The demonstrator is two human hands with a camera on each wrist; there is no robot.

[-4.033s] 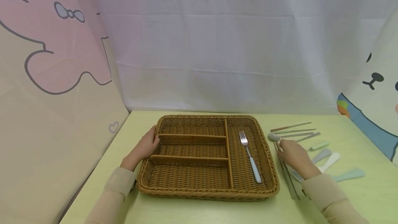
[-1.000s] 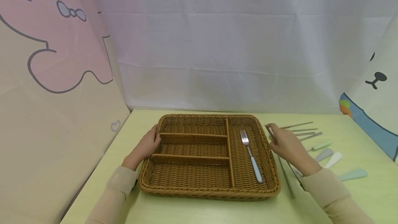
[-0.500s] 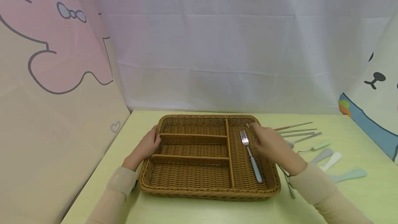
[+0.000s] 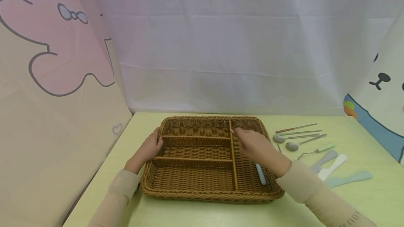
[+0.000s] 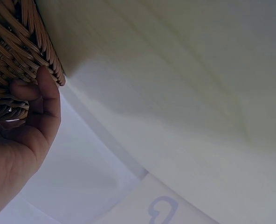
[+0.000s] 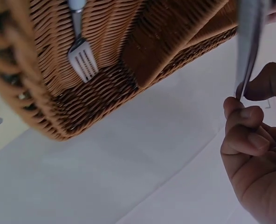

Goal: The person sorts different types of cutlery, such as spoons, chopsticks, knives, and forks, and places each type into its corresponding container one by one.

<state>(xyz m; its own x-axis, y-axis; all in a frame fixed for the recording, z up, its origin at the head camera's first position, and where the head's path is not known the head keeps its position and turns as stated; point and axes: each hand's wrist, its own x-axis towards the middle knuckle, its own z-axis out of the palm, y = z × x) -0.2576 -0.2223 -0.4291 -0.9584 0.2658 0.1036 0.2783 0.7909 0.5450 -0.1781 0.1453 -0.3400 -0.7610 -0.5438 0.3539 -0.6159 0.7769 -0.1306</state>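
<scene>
Basket (image 4: pixel 205 195) in curled grip of left hand (image 4: pixel 146 147) at left rim. Over right section, metal utensil (image 6: pixel 250 42) in pinch of right hand (image 4: pixel 257 146): mere tip in head view, long shaft in right wrist view, with fork (image 6: pixel 80 48) tines otherwise hidden.

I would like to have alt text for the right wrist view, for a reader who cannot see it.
The right hand pinches a slim metal utensil, only partly in view. At the picture's upper left, a fork lies inside a divided wicker basket.
</scene>
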